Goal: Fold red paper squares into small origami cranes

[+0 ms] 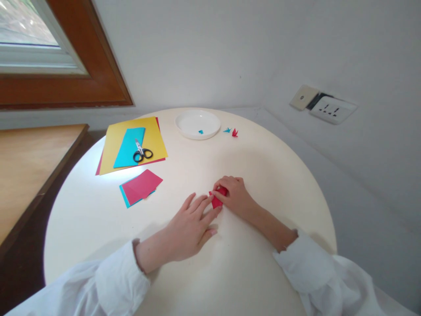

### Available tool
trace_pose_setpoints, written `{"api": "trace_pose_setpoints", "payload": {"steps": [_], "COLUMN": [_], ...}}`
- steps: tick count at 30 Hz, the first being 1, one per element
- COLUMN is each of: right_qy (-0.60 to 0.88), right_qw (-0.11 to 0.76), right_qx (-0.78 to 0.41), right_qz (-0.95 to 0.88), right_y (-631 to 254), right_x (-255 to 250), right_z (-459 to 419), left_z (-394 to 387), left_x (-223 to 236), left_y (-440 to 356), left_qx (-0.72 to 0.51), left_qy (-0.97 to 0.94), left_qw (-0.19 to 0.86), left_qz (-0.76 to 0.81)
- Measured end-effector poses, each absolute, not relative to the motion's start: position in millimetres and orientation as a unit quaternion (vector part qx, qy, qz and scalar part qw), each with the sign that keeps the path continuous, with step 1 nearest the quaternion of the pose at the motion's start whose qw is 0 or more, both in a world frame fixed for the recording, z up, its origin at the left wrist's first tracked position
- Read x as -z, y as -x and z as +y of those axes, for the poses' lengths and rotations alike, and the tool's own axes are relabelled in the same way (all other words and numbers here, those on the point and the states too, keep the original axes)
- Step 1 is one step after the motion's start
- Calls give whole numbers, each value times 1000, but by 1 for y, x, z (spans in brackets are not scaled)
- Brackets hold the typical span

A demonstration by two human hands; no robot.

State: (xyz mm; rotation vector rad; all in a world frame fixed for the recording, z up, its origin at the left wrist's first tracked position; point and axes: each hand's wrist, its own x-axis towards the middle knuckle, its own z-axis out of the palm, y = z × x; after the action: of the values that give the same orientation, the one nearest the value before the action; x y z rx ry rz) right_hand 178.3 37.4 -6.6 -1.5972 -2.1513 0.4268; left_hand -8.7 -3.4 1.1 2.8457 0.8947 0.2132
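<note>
A small piece of red paper point(216, 202), partly folded, lies on the white round table point(263, 272) between my two hands. My right hand point(234, 195) pinches its upper right side, with the fingers curled over it and the thumb pressing on top. From the left, my left hand point(192, 224) reaches in with fingers spread, and its fingertips touch the paper's left and lower edges. Part of the paper is hidden under my right fingers. Farther back stand a tiny blue paper crane point(227, 130) and a tiny red paper crane point(234, 133).
A white plate point(213, 134) at the back holds a small blue paper piece point(201, 131). Black-handled scissors point(142, 153) rest on a blue sheet point(126, 151) over yellow paper point(113, 140). Red rectangles point(141, 186) lie nearer, over blue ones. A wall socket point(332, 109) is at right.
</note>
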Motion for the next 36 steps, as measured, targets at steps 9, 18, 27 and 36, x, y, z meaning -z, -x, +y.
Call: {"api": "trace_pose_setpoints", "payload": {"steps": [9,18,27,36], "right_qy": [583,603,627,623], "right_qw": [224,211,205,228], "right_qx": [-129,-102,-117,-124], "right_qz": [-770,-762,-742,-738], "right_y": [-190,-201,-211,-220], "right_x": [6,9,6,6], "right_z": [39,44,46,51], "left_z": [-3,-3,-4,-4], "left_x": [2,4,3,4], "left_y": [8,8,7,8], "left_qx": [-79,-77,-78,-76], "left_qy": [-951,-953,-953,-953], "left_qw": [61,41,37,38], "left_qz": [292,291,291,290]}}
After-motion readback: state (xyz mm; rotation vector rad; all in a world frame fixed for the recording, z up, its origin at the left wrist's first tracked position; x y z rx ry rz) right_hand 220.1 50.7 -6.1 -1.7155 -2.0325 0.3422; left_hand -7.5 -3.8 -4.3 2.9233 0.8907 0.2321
